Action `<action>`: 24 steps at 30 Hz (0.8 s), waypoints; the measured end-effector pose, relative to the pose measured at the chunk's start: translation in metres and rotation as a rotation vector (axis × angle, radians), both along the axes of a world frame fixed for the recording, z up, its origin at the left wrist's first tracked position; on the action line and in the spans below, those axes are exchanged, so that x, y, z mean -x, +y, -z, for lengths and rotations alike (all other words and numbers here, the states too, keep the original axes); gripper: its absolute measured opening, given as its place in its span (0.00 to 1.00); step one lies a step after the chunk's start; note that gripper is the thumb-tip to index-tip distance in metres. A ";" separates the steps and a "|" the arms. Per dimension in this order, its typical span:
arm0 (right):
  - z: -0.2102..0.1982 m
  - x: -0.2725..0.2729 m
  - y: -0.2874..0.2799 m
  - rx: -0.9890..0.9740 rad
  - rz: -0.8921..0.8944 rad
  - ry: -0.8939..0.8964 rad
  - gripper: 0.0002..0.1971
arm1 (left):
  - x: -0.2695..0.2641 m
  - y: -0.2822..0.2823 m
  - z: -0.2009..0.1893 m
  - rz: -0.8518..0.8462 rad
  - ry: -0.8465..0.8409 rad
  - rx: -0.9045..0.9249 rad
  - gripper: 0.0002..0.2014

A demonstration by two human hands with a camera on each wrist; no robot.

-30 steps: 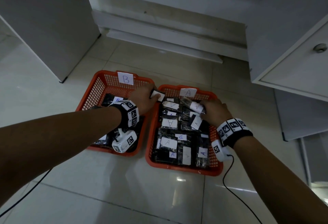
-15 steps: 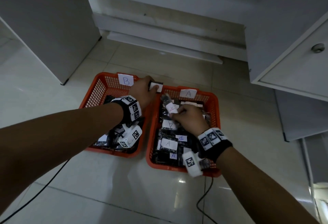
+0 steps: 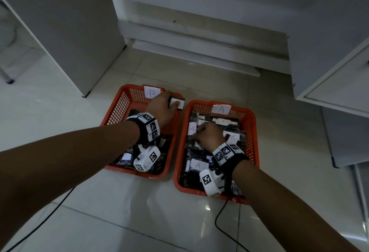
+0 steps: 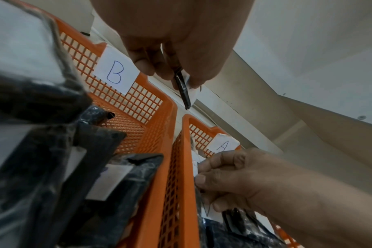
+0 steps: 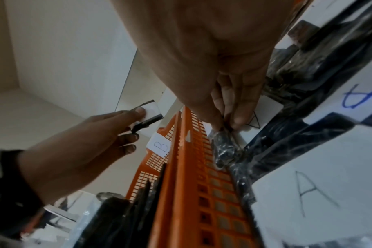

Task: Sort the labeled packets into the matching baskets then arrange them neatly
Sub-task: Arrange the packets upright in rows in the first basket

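Observation:
Two orange baskets stand side by side on the floor: basket B on the left, basket A on the right. Both hold several black packets with white labels. My left hand pinches a black packet with a white label, held in the air over basket B's far right corner; the packet is seen edge-on in the left wrist view. Its letter is hidden. My right hand is inside basket A at its left side, pinching an A-labelled packet, whose crinkled black end shows beside the basket wall.
A white cabinet stands at the back left and a white drawer unit at the right. A low white plinth runs behind the baskets. Black cables trail on the glossy tiled floor in front.
My right hand has crossed from the right side of basket A to its left side and taken hold of a packet there. My left hand has carried its packet toward basket B's far right corner.

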State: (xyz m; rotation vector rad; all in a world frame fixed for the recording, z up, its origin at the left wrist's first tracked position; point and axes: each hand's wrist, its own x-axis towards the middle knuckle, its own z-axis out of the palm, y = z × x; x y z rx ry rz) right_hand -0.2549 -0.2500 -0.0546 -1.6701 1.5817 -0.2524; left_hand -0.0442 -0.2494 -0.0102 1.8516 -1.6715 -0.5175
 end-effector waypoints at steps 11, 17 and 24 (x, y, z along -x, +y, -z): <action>-0.029 0.054 -0.019 0.159 0.025 -0.223 0.08 | 0.031 0.002 0.002 0.220 0.012 -0.090 0.10; -0.065 0.125 -0.006 -0.048 -0.212 -0.316 0.14 | 0.097 0.004 -0.002 0.441 0.178 -0.158 0.13; -0.058 0.172 0.017 -0.001 -0.118 -0.398 0.11 | 0.138 0.012 0.009 0.496 0.180 -0.248 0.16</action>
